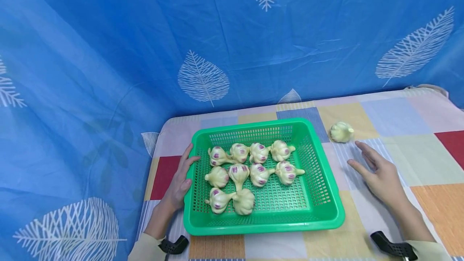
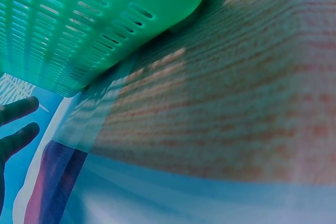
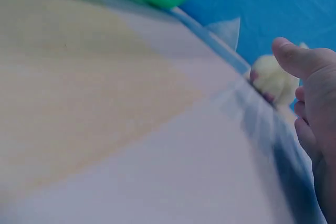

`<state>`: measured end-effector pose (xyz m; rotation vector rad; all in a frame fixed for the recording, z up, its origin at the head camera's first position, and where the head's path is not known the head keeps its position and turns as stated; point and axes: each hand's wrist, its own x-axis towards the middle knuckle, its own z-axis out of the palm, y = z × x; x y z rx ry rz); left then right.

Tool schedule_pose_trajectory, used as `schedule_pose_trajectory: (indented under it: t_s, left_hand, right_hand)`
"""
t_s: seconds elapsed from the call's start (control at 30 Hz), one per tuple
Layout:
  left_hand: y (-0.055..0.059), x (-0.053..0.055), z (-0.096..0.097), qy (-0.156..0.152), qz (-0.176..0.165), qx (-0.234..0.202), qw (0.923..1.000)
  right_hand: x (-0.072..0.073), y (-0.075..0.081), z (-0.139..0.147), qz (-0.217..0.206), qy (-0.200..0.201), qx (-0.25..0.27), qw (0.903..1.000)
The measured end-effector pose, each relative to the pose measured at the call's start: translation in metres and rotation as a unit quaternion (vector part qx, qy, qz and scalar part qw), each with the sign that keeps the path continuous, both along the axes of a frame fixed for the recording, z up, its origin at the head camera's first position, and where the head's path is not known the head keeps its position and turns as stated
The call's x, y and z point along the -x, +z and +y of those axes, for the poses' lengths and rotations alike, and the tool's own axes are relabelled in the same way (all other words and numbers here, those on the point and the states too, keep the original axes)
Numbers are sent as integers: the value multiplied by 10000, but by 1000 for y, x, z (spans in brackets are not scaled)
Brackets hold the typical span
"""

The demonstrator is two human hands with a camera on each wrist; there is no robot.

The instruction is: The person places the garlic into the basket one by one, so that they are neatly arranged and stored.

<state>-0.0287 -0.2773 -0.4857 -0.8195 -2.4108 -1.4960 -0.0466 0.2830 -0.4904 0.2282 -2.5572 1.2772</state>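
Note:
A green plastic basket (image 1: 264, 228) stands on the table with several garlic bulbs (image 1: 258, 153) in loose rows inside it. My left hand (image 1: 178, 180) is at the basket's left rim, its fingers extended along the outside. Two of its fingers (image 2: 20, 136) show in the left wrist view, near the basket's slotted wall (image 2: 79, 24). Right of the basket, one garlic bulb (image 1: 341, 132) lies on the cloth. My right hand (image 1: 380, 176) is just in front of that bulb, thumb and fingers apart, holding nothing. In the right wrist view the bulb (image 3: 274, 81) appears beyond the thumb.
A patchwork-patterned cloth (image 1: 406, 160) covers the table. Behind the table and to its left hangs a blue curtain (image 1: 253, 51) with white leaf prints. Dark bands (image 1: 174, 245) sit on both wrists. The basket's front and right portion holds no bulbs.

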Motion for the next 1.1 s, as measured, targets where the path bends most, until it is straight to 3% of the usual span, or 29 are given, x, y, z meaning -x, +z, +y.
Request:
schedule_pose_trajectory:
  t_s: [0.13,0.3,0.7,0.87,1.1]
  left_hand:
    - [0,0,0,-35,-10,-4,10000]
    - [-1,1,0,-21,11,-24,10000]
    - [0,-1,-1,76,-78,38,9999]
    - [0,-1,-2,39,-67,38,10000]
    - [0,-1,-1,-7,-19,2,10000]
  right_hand:
    - [13,-7,7,-360,-149,346,9986]
    - [35,-4,14,-766,-175,568,9953]
    - [85,4,12,-1421,470,820,9853]
    - [93,5,7,-1407,512,650,9866]
    - [90,8,6,-1665,143,512,9846]
